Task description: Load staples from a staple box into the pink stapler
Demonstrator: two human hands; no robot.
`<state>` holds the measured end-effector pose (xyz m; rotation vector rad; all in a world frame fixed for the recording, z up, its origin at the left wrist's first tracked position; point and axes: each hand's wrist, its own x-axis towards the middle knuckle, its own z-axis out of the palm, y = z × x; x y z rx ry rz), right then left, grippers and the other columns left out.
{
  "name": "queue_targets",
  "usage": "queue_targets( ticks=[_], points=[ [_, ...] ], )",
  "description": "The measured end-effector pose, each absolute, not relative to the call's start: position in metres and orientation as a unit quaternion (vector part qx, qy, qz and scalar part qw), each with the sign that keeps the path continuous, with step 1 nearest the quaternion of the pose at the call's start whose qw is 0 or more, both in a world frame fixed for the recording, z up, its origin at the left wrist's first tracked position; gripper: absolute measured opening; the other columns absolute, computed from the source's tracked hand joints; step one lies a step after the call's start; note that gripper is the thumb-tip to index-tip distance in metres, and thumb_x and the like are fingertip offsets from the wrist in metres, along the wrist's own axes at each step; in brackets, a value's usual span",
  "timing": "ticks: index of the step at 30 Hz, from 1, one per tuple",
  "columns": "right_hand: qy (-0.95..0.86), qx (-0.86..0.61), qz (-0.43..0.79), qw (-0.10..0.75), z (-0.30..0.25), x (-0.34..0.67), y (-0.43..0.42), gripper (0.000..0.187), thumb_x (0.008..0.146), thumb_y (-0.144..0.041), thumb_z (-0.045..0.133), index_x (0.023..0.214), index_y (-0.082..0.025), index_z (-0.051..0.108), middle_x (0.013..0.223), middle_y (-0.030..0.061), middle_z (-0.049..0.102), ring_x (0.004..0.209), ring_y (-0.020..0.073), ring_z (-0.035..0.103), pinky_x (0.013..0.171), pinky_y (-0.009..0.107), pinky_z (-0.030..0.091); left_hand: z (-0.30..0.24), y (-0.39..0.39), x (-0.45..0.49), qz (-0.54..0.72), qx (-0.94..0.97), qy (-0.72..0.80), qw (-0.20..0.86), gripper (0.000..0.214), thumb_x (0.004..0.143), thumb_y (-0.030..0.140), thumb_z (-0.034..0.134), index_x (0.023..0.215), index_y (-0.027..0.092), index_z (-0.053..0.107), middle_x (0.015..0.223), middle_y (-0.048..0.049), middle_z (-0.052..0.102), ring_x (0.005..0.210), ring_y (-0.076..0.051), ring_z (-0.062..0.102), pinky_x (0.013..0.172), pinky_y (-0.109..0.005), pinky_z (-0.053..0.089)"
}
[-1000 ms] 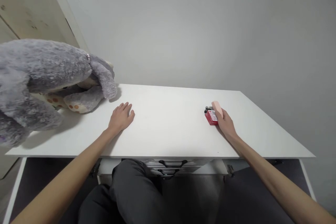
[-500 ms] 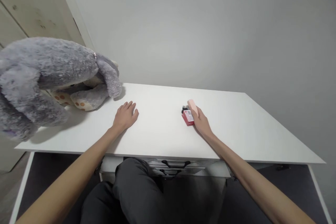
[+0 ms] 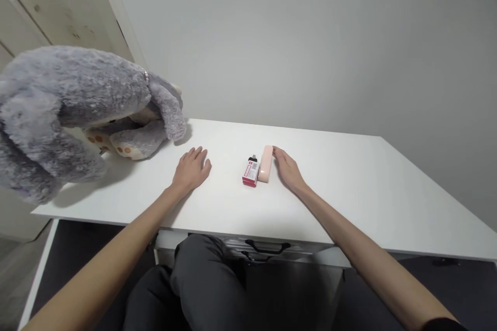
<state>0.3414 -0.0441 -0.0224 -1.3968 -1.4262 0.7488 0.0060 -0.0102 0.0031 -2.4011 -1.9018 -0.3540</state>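
My right hand (image 3: 286, 168) lies on the white table (image 3: 361, 186) with its fingers stretched out, the fingertips touching the right side of a pale pink oblong object (image 3: 266, 164). A small red and white box (image 3: 250, 171) sits against the pink object's left side, with a small black piece (image 3: 253, 157) at its far end. Further left, my left hand (image 3: 191, 169) rests flat and open on the table, palm down, holding nothing. A gap of bare tabletop separates it from the red box.
A large grey plush toy (image 3: 73, 114) with spotted feet lies on the table's left end, just beyond my left hand. Black drawer handles (image 3: 267, 246) show under the front edge. My legs in dark trousers (image 3: 202, 284) are below. A plain wall stands behind.
My right hand has slid the pink object and the red box leftward from the table's right part to its middle, and its fingers have loosened from round them. The left hand has stayed put.
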Motion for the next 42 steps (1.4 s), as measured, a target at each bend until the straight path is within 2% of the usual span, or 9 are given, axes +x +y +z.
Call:
queue_targets(
  ticks=[6,10,14,17,20,25,31,35,42],
  points=[
    [-0.612,-0.550,0.338,0.458,-0.020,0.345,-0.027,0.074,0.102,-0.078,0.043,0.152,-0.026,0.063,0.163,0.0066,0.057,0.153,0.0287,0.050,0.132,0.048,0.032,-0.001,-0.018,0.013,-0.135,-0.797,-0.588,0.010,0.055,0.106,0.036,0.037,0.154,0.016,0.057,0.169,-0.0117,0.048,0.161,-0.033,0.035,0.133,-0.050,0.027],
    [-0.635,-0.502,0.384,0.444,-0.020,0.345,-0.025,0.073,0.103,-0.077,0.042,0.153,-0.029,0.063,0.164,0.0035,0.056,0.153,0.0293,0.051,0.132,0.050,0.033,0.001,-0.035,0.030,-0.188,-0.835,-0.511,-0.082,0.051,0.103,0.042,0.045,0.145,0.022,0.065,0.163,-0.0073,0.056,0.158,-0.031,0.043,0.133,-0.052,0.031],
    [-0.630,-0.483,0.419,0.442,-0.023,0.347,-0.023,0.076,0.103,-0.078,0.041,0.160,-0.030,0.055,0.165,0.0021,0.054,0.154,0.0297,0.050,0.131,0.051,0.035,0.010,-0.050,0.047,-0.243,-0.817,-0.489,-0.183,0.052,0.091,0.041,0.060,0.141,0.027,0.068,0.153,-0.0046,0.065,0.147,-0.031,0.057,0.125,-0.050,0.044],
    [-0.631,-0.476,0.428,0.439,-0.023,0.346,-0.023,0.075,0.104,-0.077,0.040,0.161,-0.030,0.053,0.167,0.0015,0.052,0.155,0.0288,0.049,0.132,0.050,0.035,0.017,-0.055,0.051,-0.245,-0.814,-0.483,-0.208,0.064,0.083,0.042,0.071,0.145,0.028,0.064,0.159,-0.0058,0.060,0.147,-0.034,0.056,0.126,-0.054,0.043],
    [-0.632,-0.481,0.416,0.443,-0.021,0.344,-0.025,0.073,0.104,-0.077,0.040,0.159,-0.032,0.055,0.167,0.0009,0.052,0.156,0.0278,0.047,0.133,0.049,0.031,0.021,-0.057,0.053,-0.245,-0.818,-0.458,-0.246,0.081,0.083,0.050,0.077,0.156,0.029,0.052,0.156,-0.0091,0.062,0.148,-0.035,0.055,0.125,-0.057,0.042],
    [-0.639,-0.503,0.385,0.436,-0.016,0.344,-0.024,0.076,0.104,-0.078,0.040,0.161,-0.030,0.053,0.169,0.0022,0.050,0.159,0.0265,0.043,0.135,0.046,0.027,0.023,-0.052,0.064,-0.262,-0.815,-0.406,-0.320,0.092,0.083,0.051,0.082,0.162,0.029,0.041,0.151,-0.0113,0.066,0.144,-0.031,0.060,0.125,-0.052,0.043],
    [-0.639,-0.514,0.367,0.440,-0.013,0.343,-0.021,0.077,0.102,-0.078,0.043,0.159,-0.028,0.055,0.168,0.0045,0.051,0.157,0.0264,0.044,0.134,0.045,0.026,0.018,-0.041,0.082,-0.267,-0.813,-0.384,-0.347,0.101,0.077,0.051,0.090,0.162,0.027,0.042,0.146,-0.0143,0.068,0.136,-0.033,0.065,0.118,-0.051,0.047],
    [-0.632,-0.512,0.372,0.447,-0.014,0.343,-0.020,0.079,0.100,-0.079,0.045,0.158,-0.027,0.056,0.166,0.0061,0.053,0.157,0.0276,0.045,0.134,0.045,0.026,0.016,-0.037,0.083,-0.269,-0.824,-0.378,-0.326,0.102,0.072,0.054,0.094,0.158,0.026,0.047,0.144,-0.0147,0.067,0.131,-0.035,0.065,0.114,-0.053,0.048],
    [-0.634,-0.504,0.372,0.453,-0.018,0.344,-0.019,0.078,0.100,-0.079,0.045,0.158,-0.028,0.056,0.165,0.0063,0.054,0.156,0.0289,0.046,0.133,0.047,0.027,0.016,-0.038,0.082,-0.247,-0.857,-0.366,-0.267,0.081,0.068,0.060,0.094,0.137,0.028,0.067,0.137,-0.0106,0.070,0.128,-0.036,0.063,0.113,-0.055,0.047]
  ],
)
